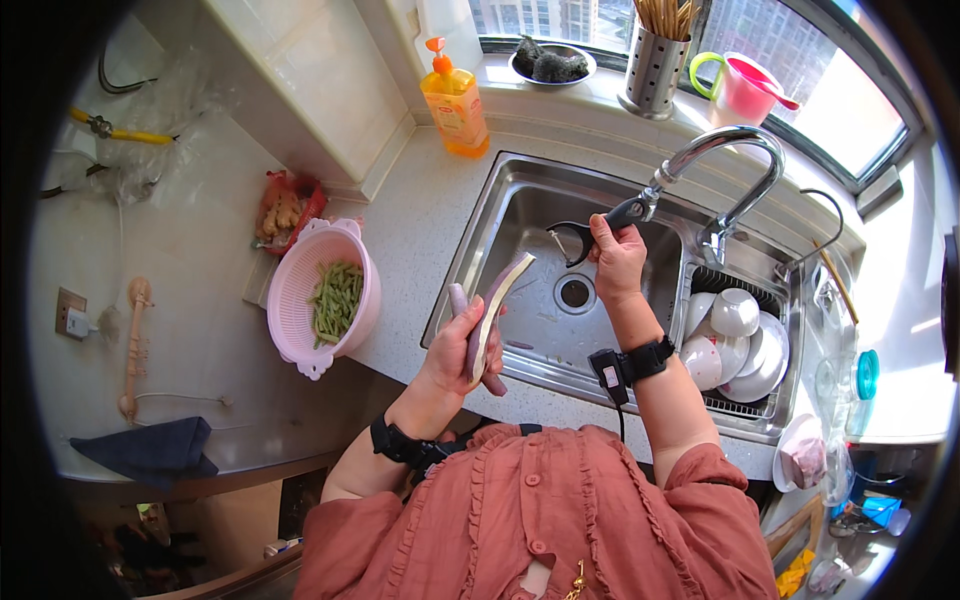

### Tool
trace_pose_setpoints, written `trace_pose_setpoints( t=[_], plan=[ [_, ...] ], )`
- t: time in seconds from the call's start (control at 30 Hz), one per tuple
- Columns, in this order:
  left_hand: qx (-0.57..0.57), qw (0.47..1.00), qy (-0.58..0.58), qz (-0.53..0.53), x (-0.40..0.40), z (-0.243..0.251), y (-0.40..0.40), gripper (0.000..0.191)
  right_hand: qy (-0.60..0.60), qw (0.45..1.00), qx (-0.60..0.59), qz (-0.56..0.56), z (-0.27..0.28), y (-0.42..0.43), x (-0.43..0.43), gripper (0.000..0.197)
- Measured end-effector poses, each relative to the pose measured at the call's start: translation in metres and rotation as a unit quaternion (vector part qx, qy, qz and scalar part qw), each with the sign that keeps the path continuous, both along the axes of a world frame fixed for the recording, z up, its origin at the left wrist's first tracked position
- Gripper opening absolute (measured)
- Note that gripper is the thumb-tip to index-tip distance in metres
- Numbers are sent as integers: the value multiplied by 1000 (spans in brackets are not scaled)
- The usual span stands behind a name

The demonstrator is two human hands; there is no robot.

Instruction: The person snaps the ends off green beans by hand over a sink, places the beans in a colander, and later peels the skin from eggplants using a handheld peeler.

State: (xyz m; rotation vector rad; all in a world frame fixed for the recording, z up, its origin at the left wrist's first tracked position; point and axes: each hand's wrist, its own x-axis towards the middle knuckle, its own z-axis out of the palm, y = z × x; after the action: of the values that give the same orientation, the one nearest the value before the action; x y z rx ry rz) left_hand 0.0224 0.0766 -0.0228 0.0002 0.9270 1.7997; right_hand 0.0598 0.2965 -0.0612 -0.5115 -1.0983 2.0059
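Observation:
My left hand (459,349) holds long, slender purple eggplants over the front left rim of the steel sink (540,195). One eggplant (491,315) has a pale peeled strip along its length. Behind it, a second purple piece (457,298) pokes up between thumb and palm; my fingers hide how far it runs. Above the basin, my right hand (621,259) grips a black-handled Y-shaped peeler (579,238), its blade pointing left. The peeler's handle end overlaps the faucet's spout tip (660,180) in view; whether they touch, I cannot tell. Purple peel (519,345) lies in the basin below.
Left of the sink, a pink colander (322,240) holds cut green vegetable pieces (337,300), with bagged ginger (281,210) behind. An orange soap bottle (456,105) stands at the back corner. White bowls (731,330) fill a rack on the right. The chrome faucet (750,139) arches over the sink.

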Motion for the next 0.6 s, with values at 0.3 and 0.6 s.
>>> trace_pose_setpoints(
  t=[0.3, 0.6],
  plan=[
    [-14, 994, 22, 106, -15, -6, 11, 32, 74, 950, -129, 274, 30, -66, 23, 14],
    [-24, 995, 16, 95, -12, -12, 15, 30, 39, 931, -128, 340, 28, -86, 17, 13]
  ],
)
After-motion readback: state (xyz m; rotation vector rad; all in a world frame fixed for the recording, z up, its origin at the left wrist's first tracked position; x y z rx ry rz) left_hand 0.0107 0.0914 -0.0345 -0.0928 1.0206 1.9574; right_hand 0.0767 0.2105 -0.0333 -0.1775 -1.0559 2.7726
